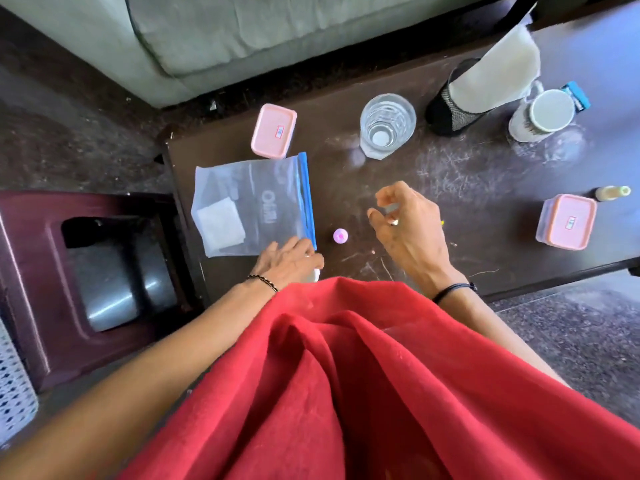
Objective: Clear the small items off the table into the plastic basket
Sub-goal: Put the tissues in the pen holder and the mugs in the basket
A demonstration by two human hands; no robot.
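Just between flat left fingers [300, 244] and loose, empty right fingers [398, 192]: pink cap [340, 235]

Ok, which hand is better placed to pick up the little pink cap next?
Probably the right hand: it hovers just beside the pink cap, fingers loosely curled. The left hand rests on the corner of the zip bag, so it looks occupied.

Grey sofa [242, 32] beyond, maroon stool [38, 282] on dark speckled floor [69, 140].
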